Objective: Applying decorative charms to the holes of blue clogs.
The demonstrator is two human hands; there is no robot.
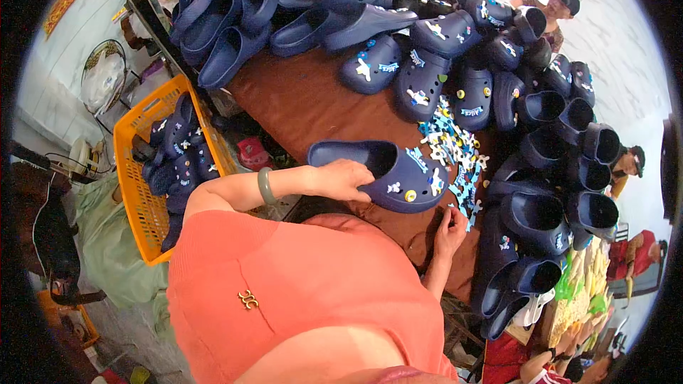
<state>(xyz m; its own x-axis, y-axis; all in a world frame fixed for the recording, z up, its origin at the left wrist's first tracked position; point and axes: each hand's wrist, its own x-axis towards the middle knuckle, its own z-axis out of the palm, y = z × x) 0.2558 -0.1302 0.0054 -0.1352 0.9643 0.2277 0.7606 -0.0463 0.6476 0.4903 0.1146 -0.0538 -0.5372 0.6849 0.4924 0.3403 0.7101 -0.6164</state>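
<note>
right hand: the right hand (449, 231) sat closest in, low on the table edge with fingers curled narrow like it was pinching something tiny. couldn't tell if a charm was actually between them.
left hand: the left hand (341, 179) was a bit farther out, at about 10 o'clock from the right one, closed over the heel rim of the navy clog (388, 174) and gripping it. green bangle (265, 185) on that wrist.
clog position: it lay on the brown table (299, 99), just beyond both hands and touching the left one.
clog axis: long axis ran roughly 9 to 3 o'clock, heel opening toward 9, toe toward 3, a few charms already on the toe.
which hand is nearer: left, no contest, since it was already on the shoe. the right sat just off the toe, at about 5 o'clock from it, not touching.
charm pile: the loose blue and white charms (455, 153) were scattered at about 12 o'clock from the right hand, right beside the toe of the clog.
far stuff: the piles of finished clogs (427, 64) ran from 12 round to 3 o'clock, and the orange crate (135, 192) with more pairs sat off at 9.
</note>
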